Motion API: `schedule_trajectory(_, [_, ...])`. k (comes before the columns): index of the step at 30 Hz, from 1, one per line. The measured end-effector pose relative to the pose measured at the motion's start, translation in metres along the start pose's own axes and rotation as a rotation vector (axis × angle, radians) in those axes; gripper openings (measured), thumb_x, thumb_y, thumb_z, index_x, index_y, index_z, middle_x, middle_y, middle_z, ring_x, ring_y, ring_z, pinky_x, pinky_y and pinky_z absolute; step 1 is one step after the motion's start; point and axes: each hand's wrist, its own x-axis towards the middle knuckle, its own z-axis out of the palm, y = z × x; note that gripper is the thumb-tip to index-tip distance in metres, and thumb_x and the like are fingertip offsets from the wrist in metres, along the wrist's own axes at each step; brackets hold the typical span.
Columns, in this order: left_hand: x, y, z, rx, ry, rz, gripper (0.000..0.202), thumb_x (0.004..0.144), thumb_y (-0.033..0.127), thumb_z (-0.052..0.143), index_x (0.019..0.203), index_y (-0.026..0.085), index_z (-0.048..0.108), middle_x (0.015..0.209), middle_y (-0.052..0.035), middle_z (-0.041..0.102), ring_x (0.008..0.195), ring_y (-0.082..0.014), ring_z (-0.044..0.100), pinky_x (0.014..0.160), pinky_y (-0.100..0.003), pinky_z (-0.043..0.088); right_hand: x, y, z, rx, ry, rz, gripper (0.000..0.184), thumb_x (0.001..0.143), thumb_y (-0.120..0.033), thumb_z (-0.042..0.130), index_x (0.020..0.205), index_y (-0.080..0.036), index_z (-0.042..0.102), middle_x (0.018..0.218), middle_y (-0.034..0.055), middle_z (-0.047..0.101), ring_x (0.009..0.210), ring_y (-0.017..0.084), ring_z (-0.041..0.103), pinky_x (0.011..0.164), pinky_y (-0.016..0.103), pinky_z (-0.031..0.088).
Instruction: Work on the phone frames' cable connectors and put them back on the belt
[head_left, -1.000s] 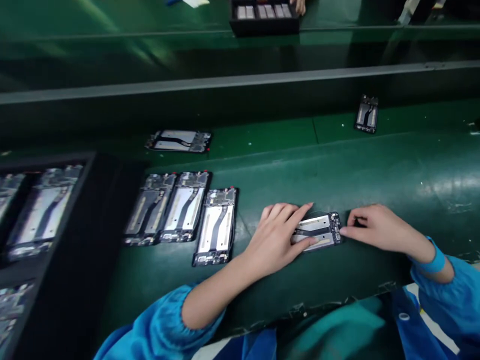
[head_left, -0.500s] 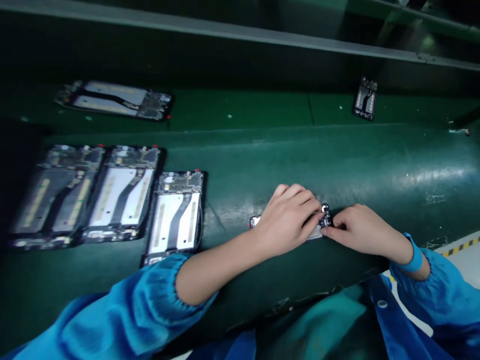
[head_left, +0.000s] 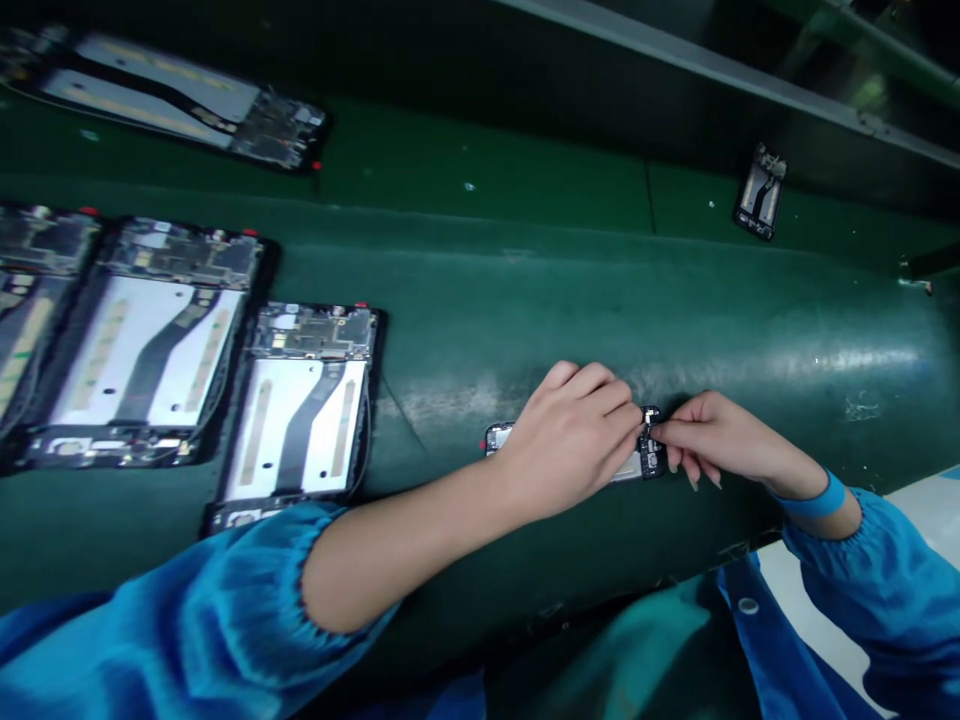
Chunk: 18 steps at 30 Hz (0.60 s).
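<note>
An opened phone with its inner board bared lies sideways on the green mat. My left hand lies across its middle, fingers curled down onto it, hiding most of it. At the phone's right end, the thumb and index finger of my right hand pinch together against the small dark parts. Whatever sits between those fingertips is too small to make out. The other fingers of that hand hang loosely below. A blue band circles my right wrist.
To the left lie several more opened phones, among them a near one and its neighbour. Another phone rests at the back left, and a smaller-looking one at the back right. A grey rail runs along the back.
My right hand's pinch has moved up slightly along the phone's end, and its lower fingers have spread downward. My left hand stays on the phone. The view has tilted and shifted.
</note>
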Motion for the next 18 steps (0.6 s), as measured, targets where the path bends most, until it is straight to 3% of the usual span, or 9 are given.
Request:
schedule_trajectory(9, [0.001,0.001,-0.002,-0.056,0.014,-0.003,0.029,0.102,0.025,0.052,0.08,0.018,0.07,0.081,-0.0026,0.068,0.088,-0.0216,0.054,0.077,-0.038,0.034,-0.004,-0.006,-0.002,-0.039,-0.013,0.04,0.042,0.096,-0.034,0.062,0.058,-0.017,0.065,0.044,-0.0009,0.061,0.031,0.006,0.045,0.035,0.017,0.035])
schedule_trajectory(18, [0.004,0.001,-0.005,-0.182,-0.03,-0.11,0.031,0.1,0.026,0.053,0.078,0.02,0.074,0.078,-0.0022,0.066,0.087,-0.0205,0.055,0.076,-0.037,0.031,0.0,-0.01,-0.001,-0.03,0.009,0.072,0.04,0.095,-0.024,0.058,0.056,-0.017,0.062,0.04,-0.0014,0.059,0.028,0.006,0.043,0.033,0.017,0.033])
